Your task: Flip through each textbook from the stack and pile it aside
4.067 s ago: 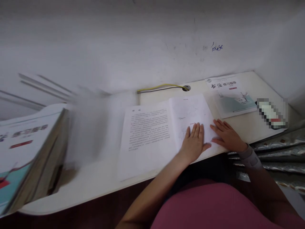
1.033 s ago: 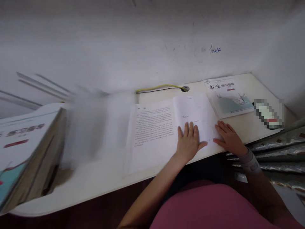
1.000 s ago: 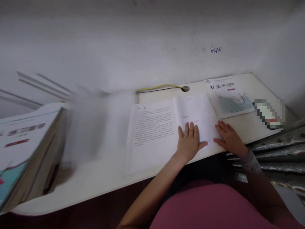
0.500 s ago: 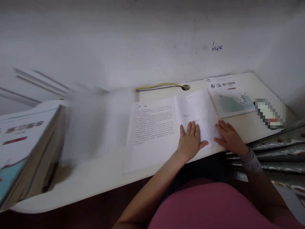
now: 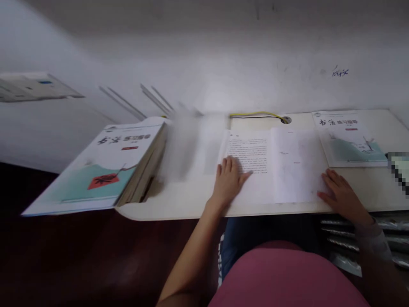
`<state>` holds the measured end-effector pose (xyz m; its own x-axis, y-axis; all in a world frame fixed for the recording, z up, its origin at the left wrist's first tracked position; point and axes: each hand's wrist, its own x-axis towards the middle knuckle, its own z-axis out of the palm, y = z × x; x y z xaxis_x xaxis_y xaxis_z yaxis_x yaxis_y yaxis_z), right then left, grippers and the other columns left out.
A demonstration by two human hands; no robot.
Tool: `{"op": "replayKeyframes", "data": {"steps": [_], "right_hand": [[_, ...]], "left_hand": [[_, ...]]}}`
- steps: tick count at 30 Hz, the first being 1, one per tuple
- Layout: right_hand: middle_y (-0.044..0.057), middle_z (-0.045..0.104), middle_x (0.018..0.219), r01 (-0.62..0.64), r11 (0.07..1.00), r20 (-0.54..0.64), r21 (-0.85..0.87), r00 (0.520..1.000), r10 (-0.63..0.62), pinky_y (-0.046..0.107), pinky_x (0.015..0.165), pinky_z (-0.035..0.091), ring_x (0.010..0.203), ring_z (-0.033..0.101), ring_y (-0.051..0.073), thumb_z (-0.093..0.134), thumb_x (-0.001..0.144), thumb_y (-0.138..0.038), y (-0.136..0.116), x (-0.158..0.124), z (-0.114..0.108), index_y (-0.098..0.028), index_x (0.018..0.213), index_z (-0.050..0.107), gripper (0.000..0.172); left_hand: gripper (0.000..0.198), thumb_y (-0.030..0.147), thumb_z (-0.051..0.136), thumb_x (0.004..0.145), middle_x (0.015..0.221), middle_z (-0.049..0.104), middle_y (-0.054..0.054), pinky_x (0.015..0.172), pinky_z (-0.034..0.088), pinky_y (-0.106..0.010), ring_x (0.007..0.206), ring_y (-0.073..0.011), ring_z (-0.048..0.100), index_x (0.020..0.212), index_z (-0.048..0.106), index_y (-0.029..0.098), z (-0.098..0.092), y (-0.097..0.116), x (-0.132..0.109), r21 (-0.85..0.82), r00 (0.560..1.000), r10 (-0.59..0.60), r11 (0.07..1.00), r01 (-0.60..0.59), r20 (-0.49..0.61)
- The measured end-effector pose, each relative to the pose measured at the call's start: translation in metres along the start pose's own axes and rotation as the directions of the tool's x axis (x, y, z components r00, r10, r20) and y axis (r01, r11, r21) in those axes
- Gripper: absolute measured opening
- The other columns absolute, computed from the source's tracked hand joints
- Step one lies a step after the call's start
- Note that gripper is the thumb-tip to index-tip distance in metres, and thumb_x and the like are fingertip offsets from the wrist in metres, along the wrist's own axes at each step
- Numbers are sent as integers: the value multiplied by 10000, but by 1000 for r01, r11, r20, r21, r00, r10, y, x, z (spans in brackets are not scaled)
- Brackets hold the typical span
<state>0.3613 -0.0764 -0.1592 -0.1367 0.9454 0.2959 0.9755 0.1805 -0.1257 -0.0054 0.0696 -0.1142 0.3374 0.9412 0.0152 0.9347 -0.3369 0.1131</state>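
An open book (image 5: 290, 166) lies on the white desk (image 5: 191, 200), with a printed text page on its left half and a mostly blank page on its right. My left hand (image 5: 228, 179) rests flat with spread fingers on the lower left part of the text page. At the book's right edge my right hand (image 5: 340, 192) lies with its fingers stretched out, touching the page edge or the desk there. Close above that hand is a closed calligraphy workbook (image 5: 354, 145) with a green and white cover.
A thick stack of the same workbooks (image 5: 121, 157) stands at the desk's left end. Blurred white sheets or plastic (image 5: 185, 145) sit beside it. A yellow cable (image 5: 255, 113) runs into a desk hole at the back. A pixelated object (image 5: 399, 172) lies far right.
My left hand has moved left from the blank page onto the text page. My right hand stays by the book's right edge. The view has turned left, showing more of the stack.
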Motion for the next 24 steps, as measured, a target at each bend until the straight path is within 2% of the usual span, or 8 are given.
{"op": "replayKeyframes", "data": {"steps": [2, 5, 8, 11, 14, 16, 19, 24], "right_hand": [[223, 410, 1448, 9, 1000, 10, -4, 1000, -9, 512, 1066, 352, 1365, 351, 318, 390, 920, -519, 2, -1, 1, -96, 1406, 390, 645], [200, 412, 1456, -6, 999, 20, -44, 1000, 7, 527, 1054, 357, 1362, 354, 327, 406, 914, -496, -3, 0, -4, -125, 1418, 384, 627], [188, 418, 1456, -27, 994, 26, -106, 999, 30, 557, 1060, 327, 1365, 348, 333, 390, 928, -424, -26, 7, -16, -136, 1389, 434, 546], [174, 432, 1450, 30, 993, 49, -117, 998, -25, 535, 1094, 286, 1367, 357, 300, 355, 951, -350, -67, 21, -26, -119, 1359, 473, 483], [142, 440, 1452, 133, 987, 116, -90, 986, -122, 503, 1118, 265, 1373, 351, 263, 356, 964, -350, -108, 39, -26, -128, 1350, 482, 463], [153, 438, 1452, 124, 990, 141, -72, 983, -113, 499, 1121, 267, 1375, 347, 265, 391, 956, -388, -125, 49, -21, -122, 1360, 472, 490], [177, 432, 1449, 76, 995, 158, -60, 985, -66, 513, 1117, 270, 1371, 352, 280, 433, 939, -421, -136, 57, -12, -113, 1364, 466, 526], [172, 425, 1455, 60, 997, 159, -58, 986, -50, 532, 1117, 262, 1380, 336, 278, 430, 938, -445, -137, 58, -10, -130, 1370, 462, 536]], "left_hand": [[784, 567, 284, 935, 1506, 249, -280, 1102, 241, -559, 1416, -380, 193, 1444, 251, -29, 1, -27, -5, 6, 998, -64, 998, 65, -9], [762, 547, 240, 944, 1506, 262, -270, 1101, 232, -573, 1420, -364, 200, 1450, 237, -22, 1, -48, -13, -8, 993, -114, 993, 114, -3], [746, 519, 208, 951, 1509, 262, -258, 1102, 206, -599, 1427, -352, 187, 1461, 199, -25, 1, -56, -19, -29, 993, -120, 992, 120, 23], [730, 495, 199, 951, 1511, 273, -245, 1088, 171, -649, 1427, -370, 171, 1472, 171, -16, -1, -61, -24, -40, 989, -144, 989, 145, 27], [700, 472, 187, 953, 1500, 312, -234, 1077, 156, -676, 1428, -380, 159, 1475, 201, 7, -7, -68, -27, -61, 983, -182, 981, 182, 18], [676, 455, 174, 957, 1485, 344, -231, 1073, 149, -685, 1427, -384, 159, 1473, 232, 23, -11, -73, -27, -87, 979, -204, 975, 205, 19], [655, 439, 156, 962, 1479, 359, -226, 1076, 136, -681, 1428, -383, 161, 1472, 257, 40, -14, -77, -27, -120, 973, -226, 966, 229, 34], [650, 432, 138, 963, 1508, 315, -204, 1087, 126, -660, 1428, -376, 165, 1474, 249, 46, -14, -79, -27, -136, 969, -236, 960, 243, 65]]}}
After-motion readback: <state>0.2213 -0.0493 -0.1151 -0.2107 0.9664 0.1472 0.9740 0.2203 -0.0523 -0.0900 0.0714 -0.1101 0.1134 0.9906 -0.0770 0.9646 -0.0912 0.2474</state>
